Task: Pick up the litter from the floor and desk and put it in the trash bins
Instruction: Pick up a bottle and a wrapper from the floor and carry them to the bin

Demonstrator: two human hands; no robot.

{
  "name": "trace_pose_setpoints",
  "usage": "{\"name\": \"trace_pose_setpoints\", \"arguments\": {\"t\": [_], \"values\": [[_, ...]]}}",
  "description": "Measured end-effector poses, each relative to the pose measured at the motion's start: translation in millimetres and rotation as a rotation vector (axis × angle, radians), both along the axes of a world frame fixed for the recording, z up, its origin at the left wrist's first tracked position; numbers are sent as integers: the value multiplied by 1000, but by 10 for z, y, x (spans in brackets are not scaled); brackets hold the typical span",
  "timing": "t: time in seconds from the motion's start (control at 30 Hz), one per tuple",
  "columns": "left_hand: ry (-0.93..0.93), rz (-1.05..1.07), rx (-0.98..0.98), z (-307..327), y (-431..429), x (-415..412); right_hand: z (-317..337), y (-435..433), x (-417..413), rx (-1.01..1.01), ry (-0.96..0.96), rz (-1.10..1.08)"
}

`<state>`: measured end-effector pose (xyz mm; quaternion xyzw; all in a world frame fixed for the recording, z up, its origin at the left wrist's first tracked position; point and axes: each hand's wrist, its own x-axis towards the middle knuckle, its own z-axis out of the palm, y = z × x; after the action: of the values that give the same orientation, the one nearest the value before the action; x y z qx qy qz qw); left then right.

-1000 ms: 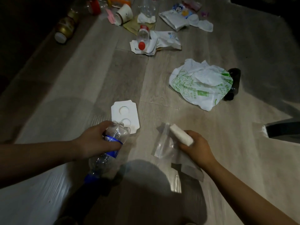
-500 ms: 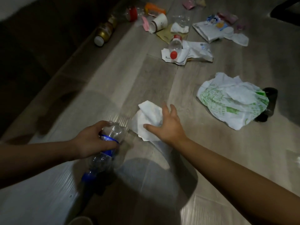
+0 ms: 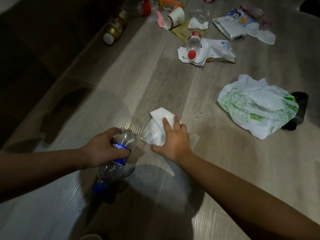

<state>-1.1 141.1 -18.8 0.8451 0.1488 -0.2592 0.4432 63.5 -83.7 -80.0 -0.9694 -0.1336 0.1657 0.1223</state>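
Under the right hand [image 3: 173,137], white paper [image 3: 161,115] and clear plastic [image 3: 149,135] lie on the floor [image 3: 233,170]; bunching both into one firm pinch should lift them cleanly. Its bent fingers press them, but the dim view leaves it unclear whether they grip. Beside it, the left hand [image 3: 103,150] clasps a plastic bottle [image 3: 112,170].

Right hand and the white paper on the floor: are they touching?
Touching. The head view shows the right hand with its fingers lying directly on the white paper, no gap.
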Motion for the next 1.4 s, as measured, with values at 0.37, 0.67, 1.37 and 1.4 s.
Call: {"name": "trace_pose_setpoints", "arguments": {"t": [0.37,0.67,1.37,1.4], "values": [[17,35,-89,-13,-87,30,346,-370,-1,407,127,-177],[-78,303,-252,522,-513,760,1187,-881,327,477,55,-249],[-217,330,-269,5902,-1671,1051,6381,-1482,273,643,-188,-749],[-227,323,-279,6177,-1765,981,6667,-1549,189,639,-194,-769]]}}
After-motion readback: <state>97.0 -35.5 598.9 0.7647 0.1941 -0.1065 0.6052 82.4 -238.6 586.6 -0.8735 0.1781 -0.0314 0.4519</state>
